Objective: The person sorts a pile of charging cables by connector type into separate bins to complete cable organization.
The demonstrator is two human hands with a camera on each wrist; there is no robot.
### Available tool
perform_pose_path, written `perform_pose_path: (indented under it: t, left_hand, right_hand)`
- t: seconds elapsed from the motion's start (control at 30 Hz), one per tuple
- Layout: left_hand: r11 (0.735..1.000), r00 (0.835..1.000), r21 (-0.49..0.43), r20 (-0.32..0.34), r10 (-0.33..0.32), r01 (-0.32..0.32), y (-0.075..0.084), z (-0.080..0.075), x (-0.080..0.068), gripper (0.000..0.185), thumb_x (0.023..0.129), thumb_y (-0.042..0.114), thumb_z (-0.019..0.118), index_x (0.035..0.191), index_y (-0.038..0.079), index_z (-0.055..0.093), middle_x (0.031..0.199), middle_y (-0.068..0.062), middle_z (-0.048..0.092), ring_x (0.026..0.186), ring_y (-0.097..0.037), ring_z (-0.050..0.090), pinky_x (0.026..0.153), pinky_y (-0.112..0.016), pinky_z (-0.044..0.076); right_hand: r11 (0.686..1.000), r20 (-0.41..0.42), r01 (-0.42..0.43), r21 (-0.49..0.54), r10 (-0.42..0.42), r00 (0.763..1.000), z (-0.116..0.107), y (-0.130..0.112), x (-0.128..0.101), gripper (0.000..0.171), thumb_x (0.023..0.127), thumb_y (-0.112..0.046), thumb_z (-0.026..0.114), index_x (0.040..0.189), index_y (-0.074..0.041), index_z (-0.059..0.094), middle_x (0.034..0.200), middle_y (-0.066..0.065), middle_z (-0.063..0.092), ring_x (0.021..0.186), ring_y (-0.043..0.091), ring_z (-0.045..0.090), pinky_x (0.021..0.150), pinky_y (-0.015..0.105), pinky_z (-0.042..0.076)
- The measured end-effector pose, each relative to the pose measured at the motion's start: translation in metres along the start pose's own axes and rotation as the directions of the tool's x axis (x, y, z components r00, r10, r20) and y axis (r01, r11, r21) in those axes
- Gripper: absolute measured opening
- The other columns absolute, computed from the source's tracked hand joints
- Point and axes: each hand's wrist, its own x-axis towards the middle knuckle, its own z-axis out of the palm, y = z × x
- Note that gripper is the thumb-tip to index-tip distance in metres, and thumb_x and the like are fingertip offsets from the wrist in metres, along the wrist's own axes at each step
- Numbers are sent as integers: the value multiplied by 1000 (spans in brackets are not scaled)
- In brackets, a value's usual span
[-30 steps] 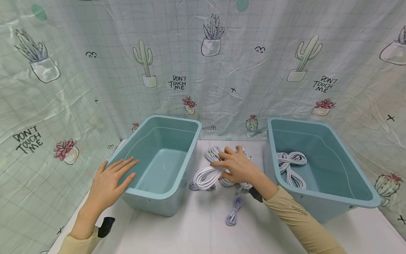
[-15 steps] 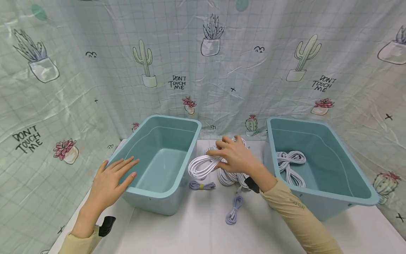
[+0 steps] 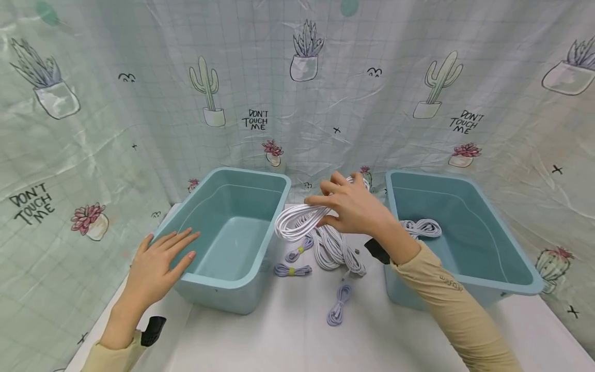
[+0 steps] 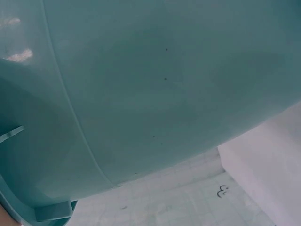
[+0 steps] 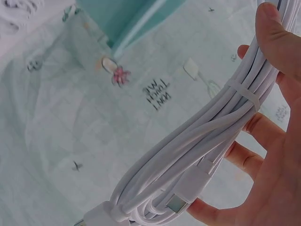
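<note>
The right hand [image 3: 350, 206] pinches a white cable [image 3: 297, 223] between thumb and fingers, holding it above the table [image 3: 279, 338] between the two bins. A second ago hand and cable were low over the pile [image 3: 334, 250]; now they are higher and clear more of it. The right wrist view shows a white tie [image 5: 243, 94] round the coil and a plug [image 5: 190, 186] with a metal tip close to the fingers.

The left hand [image 3: 155, 263] lies over the near left corner of the left bin [image 3: 234, 283], fingers straight and spread, just as before.

With the raised cable out of the way, a purple cord [image 3: 299, 249] with a yellow tie shows beside the pile, behind a similar cord [image 3: 293, 270] that the cable partly covered a second ago. A third cord [image 3: 338, 306] lies nearer the person, where it was. In the right bin [image 3: 465, 217], another white coil [image 3: 426, 228] is now partly hidden by the right forearm.
</note>
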Motion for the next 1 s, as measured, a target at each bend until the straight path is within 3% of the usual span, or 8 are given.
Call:
perform_pose_path:
  t: [0.37,0.5,0.77,1.0]
  left_hand:
    - [1000,1000,-1,3,4,-4,-1,1,-1,42,86,30,56,127,23,51,127,-13,53,114,-40,47,100,-62,20]
    - [1000,1000,-1,0,5,-5,-1,0,-1,43,85,28,57,127,23,51,127,-12,53,114,-40,47,100,-62,20]
    - [1000,1000,-5,5,4,-4,0,1,0,41,87,31,55,126,22,51,128,-12,53,114,-41,47,100,-62,19]
    - [1000,1000,-3,0,4,-4,0,1,1,41,86,31,55,126,22,52,127,-12,53,114,-41,47,99,-62,20]
  right_hand:
    - [999,61,-1,-40,4,998,-34,22,-9,46,71,-43,69,115,-31,59,79,-4,45,82,18,37,76,56,35]
    - [998,66,7,-69,-3,998,-43,32,-17,44,71,-42,69,113,-31,60,78,-4,42,79,16,35,73,53,35]
    - [995,93,-17,-103,26,995,-50,54,-39,47,69,-41,71,114,-30,60,90,-2,52,85,18,39,76,54,36]
    - [991,112,-43,-127,57,992,-55,72,-59,47,68,-39,72,113,-29,61,82,-3,47,85,19,39,78,62,36]
